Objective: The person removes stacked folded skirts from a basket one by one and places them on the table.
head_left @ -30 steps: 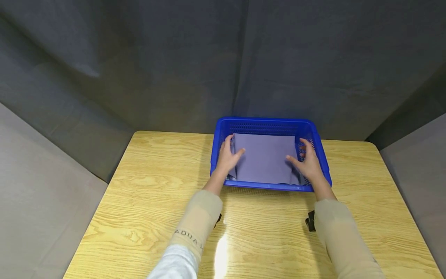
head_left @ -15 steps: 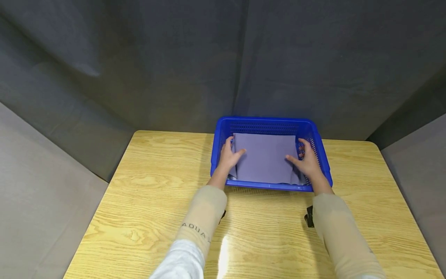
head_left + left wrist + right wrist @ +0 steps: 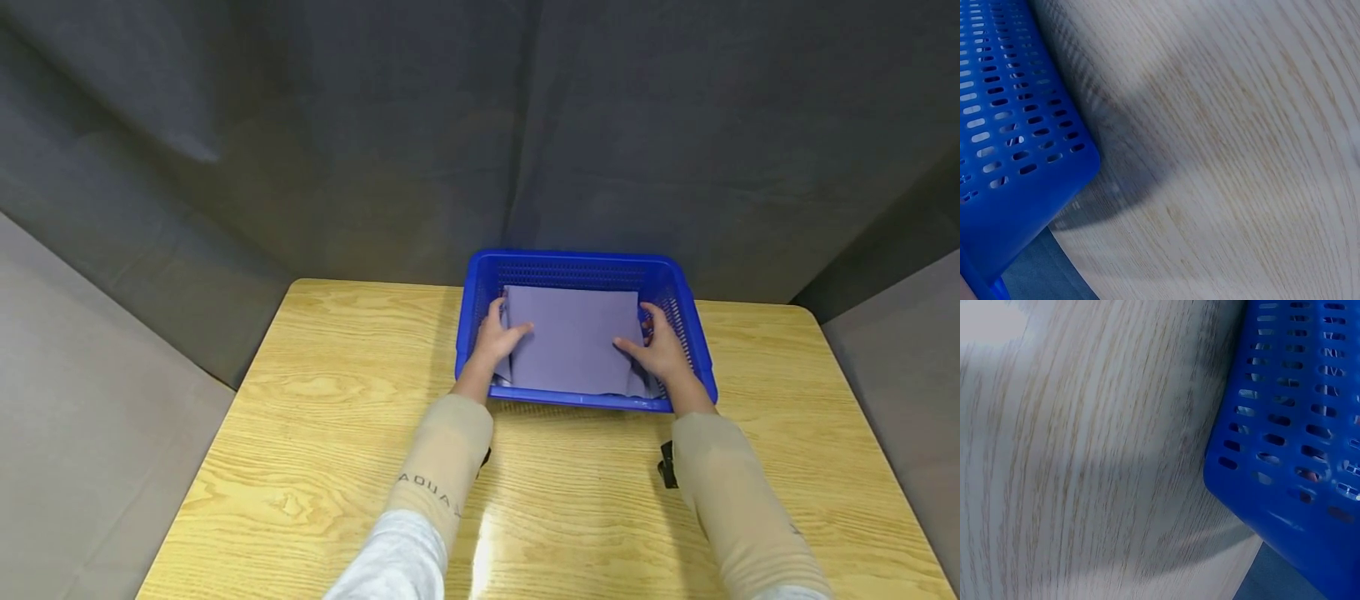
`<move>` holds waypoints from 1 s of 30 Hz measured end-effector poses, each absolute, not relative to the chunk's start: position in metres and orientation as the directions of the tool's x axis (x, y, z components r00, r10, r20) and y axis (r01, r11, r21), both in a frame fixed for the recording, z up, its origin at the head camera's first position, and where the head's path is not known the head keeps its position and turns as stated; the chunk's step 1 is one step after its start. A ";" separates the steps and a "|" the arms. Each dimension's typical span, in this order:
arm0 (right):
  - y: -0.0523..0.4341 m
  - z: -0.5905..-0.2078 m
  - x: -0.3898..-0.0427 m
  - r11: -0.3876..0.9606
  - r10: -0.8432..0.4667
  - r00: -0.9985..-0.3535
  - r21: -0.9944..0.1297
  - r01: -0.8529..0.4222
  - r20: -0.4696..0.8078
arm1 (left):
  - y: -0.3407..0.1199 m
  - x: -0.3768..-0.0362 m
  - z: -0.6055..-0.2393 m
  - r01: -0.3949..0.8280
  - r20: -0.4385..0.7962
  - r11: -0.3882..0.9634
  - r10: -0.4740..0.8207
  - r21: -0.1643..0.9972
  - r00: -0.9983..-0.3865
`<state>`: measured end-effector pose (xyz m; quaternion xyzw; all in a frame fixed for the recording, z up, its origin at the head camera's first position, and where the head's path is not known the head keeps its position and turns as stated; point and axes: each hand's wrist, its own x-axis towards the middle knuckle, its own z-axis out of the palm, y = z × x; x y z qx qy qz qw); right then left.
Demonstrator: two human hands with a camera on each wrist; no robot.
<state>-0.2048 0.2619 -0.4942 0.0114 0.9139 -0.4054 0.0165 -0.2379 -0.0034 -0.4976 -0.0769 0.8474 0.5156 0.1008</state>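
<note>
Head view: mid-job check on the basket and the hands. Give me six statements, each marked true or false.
1. The blue basket is by the far edge of the wood-grain table. True.
2. A purple-grey sheet lies outside the basket. False: it is inside it.
3. The left hand and the right hand reach into the basket from opposite ends. True.
4. Both thumbs point away from the sheet. False: both point in over it.
5. The basket's sides are solid. False: they are perforated with slots.
6. A dark curtain hangs behind the basket. True.
</note>
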 end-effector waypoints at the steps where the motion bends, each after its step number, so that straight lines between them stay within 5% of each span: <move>1: 0.262 -0.494 -0.205 0.676 0.008 -0.999 -0.736 0.035 -0.041 | -0.003 -0.238 -0.498 -0.236 -0.252 0.456 -0.027 0.858 -0.967; 20: 0.265 -0.496 -0.206 0.721 0.023 -0.996 -0.689 0.079 -0.090 | -0.003 -0.238 -0.495 -0.293 -0.318 0.384 0.000 0.875 -0.948; 30: 0.267 -0.496 -0.209 0.715 -0.021 -0.976 -0.685 0.138 -0.218 | -0.001 -0.237 -0.492 -0.290 -0.320 0.426 -0.003 0.857 -0.948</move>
